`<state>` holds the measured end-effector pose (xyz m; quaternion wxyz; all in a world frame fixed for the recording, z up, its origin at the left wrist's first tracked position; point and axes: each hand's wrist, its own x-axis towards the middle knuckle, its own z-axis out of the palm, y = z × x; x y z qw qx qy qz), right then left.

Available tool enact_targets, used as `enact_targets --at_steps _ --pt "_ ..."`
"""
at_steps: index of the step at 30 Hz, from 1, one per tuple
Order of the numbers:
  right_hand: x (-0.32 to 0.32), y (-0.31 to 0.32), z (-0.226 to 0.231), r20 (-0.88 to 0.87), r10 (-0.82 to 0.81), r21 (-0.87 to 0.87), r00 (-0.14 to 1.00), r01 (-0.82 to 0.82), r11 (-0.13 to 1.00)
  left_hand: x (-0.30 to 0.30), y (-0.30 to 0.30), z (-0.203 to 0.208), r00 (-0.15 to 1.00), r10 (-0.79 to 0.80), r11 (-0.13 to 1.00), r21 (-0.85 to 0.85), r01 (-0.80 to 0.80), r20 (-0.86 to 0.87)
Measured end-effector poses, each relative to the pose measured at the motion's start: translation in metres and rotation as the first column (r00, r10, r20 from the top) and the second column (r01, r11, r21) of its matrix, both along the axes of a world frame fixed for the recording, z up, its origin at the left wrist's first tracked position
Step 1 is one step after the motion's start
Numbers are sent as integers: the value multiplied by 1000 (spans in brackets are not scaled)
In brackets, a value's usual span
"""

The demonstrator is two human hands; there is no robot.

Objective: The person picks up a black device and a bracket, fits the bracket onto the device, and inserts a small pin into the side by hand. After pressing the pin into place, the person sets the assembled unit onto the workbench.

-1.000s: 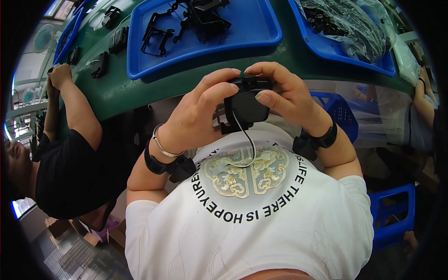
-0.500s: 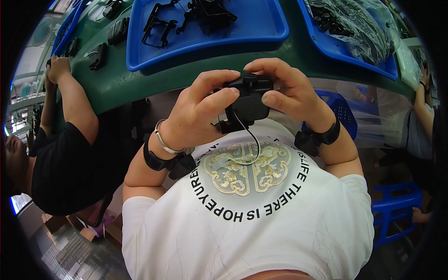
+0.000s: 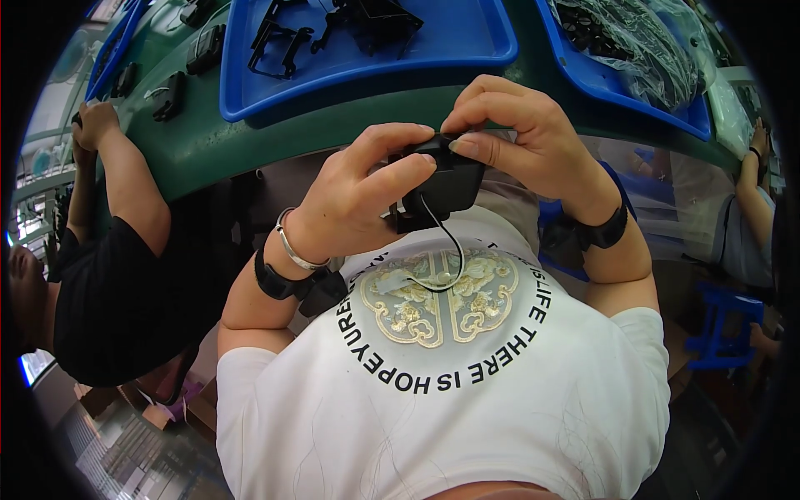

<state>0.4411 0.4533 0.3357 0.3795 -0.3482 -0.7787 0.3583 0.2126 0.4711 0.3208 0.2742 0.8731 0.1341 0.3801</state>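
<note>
A boxy black plastic device (image 3: 457, 185) is held up in front of my chest, short of the table's near edge. A thin cable, white and black, (image 3: 461, 260) loops down from it to a pale connector (image 3: 392, 282) against my white shirt. My left hand (image 3: 354, 179) clasps the device's left side between thumb and fingers. At its top edge, my right hand (image 3: 521, 137) has thumb and forefinger pinched together on the device; the fingertips hide the exact spot they grip.
Beyond my hands lies a green table (image 3: 187, 158). On it stand a blue tray (image 3: 367, 82) of black brackets and another blue tray (image 3: 621, 108) with plastic-wrapped parts. Several black devices (image 3: 169, 96) lie at left, near another person's arm (image 3: 129, 175). A blue stool (image 3: 723, 329) is at right.
My right hand has risen from the device's right side to its top, its thumb and forefinger now pinched there. My left hand keeps its hold. The device has shifted only slightly.
</note>
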Motion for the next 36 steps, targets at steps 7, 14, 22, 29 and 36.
enact_targets --at_steps 7,14,22,29,36 --pt "-6 -4 7 102 -95 -132 990 109 985 0 3 2 999 10 996 86 -5 -54" --pt "-10 -2 -3 -209 -117 -162 971 84 983 -1 3 2 999 -26 993 -115 30 30" --pt "-9 -1 -4 -105 -60 -346 993 20 938 -3 0 -5 997 -81 978 -193 78 -10" --pt "-22 -9 -3 259 -315 245 913 253 936 -1 -1 -9 999 -35 981 -190 27 -38" --pt "-9 -4 -9 -10 -116 161 993 116 980 -3 3 -3 999 -19 995 -101 14 -48"
